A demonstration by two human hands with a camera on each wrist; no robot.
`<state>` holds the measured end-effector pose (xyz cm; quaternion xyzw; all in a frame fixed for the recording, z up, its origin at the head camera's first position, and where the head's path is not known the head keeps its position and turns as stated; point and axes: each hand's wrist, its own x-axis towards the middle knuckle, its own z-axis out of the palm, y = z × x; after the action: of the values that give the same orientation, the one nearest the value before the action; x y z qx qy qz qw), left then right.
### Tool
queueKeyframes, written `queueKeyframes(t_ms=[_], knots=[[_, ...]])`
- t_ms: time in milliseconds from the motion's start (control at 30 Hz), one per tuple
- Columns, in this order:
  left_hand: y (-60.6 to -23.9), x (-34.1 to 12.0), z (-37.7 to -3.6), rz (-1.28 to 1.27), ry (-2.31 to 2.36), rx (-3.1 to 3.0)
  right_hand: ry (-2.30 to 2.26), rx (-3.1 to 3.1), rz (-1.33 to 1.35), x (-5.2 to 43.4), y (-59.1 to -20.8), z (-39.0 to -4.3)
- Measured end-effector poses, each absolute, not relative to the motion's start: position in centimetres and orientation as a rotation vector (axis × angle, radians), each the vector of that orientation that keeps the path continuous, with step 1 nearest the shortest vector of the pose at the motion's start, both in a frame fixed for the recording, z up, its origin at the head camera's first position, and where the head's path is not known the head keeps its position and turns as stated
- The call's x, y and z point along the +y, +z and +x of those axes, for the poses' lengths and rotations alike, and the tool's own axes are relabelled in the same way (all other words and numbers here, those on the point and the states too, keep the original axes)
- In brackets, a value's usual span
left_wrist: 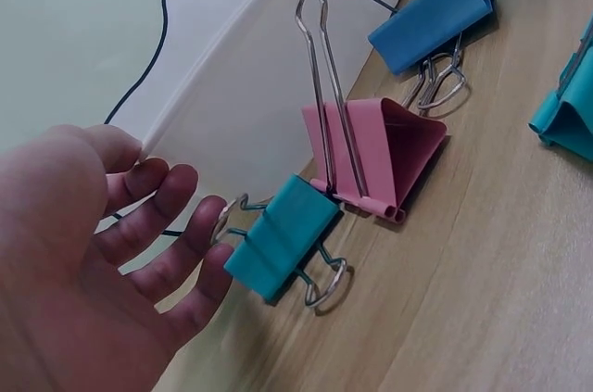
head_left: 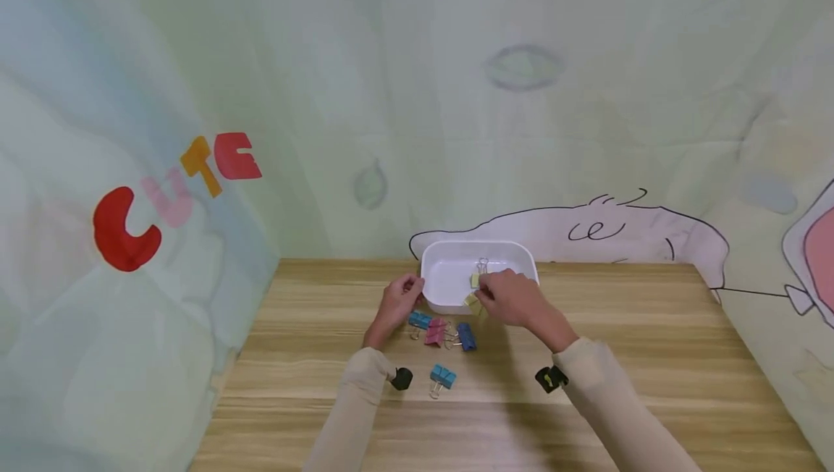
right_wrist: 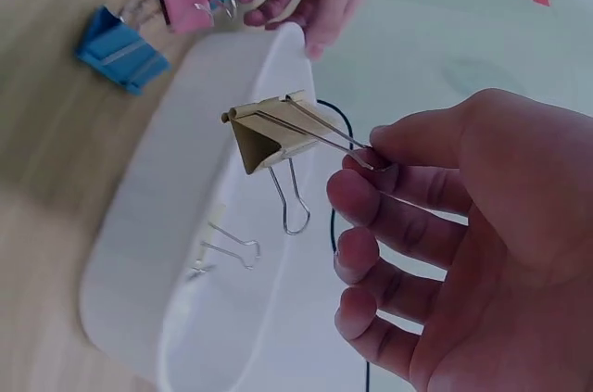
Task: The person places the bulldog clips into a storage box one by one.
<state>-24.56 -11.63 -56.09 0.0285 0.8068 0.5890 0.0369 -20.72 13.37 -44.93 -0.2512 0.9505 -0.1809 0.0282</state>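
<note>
My right hand [head_left: 487, 298] pinches the wire handle of a yellow binder clip [right_wrist: 269, 132] and holds it over the near rim of a white tray [head_left: 449, 269]. A second yellow clip [head_left: 477, 280] lies inside the tray. My left hand [head_left: 405, 289] hangs with relaxed fingers [left_wrist: 176, 216] at the tray's left corner [left_wrist: 232, 114], holding nothing. Just by it on the wooden table lie a teal clip [left_wrist: 278, 239], a pink clip [left_wrist: 375, 156] and a blue clip [left_wrist: 431, 21]. Another teal clip [head_left: 443, 376] lies nearer to me.
The wooden table [head_left: 651, 356] is backed and flanked by pale printed cloth [head_left: 326, 132] hanging close behind the tray. Small black devices sit on both wrists. Bare wood stretches to the left and right of the clips.
</note>
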Motion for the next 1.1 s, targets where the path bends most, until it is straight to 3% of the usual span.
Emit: queueKeyframes(t_ms=[1100], knots=[[-55.9,-11.5,-24.4,0.1,1.802,2.481,-0.325,2.912,-0.654,11.4,-41.1,-25.2]])
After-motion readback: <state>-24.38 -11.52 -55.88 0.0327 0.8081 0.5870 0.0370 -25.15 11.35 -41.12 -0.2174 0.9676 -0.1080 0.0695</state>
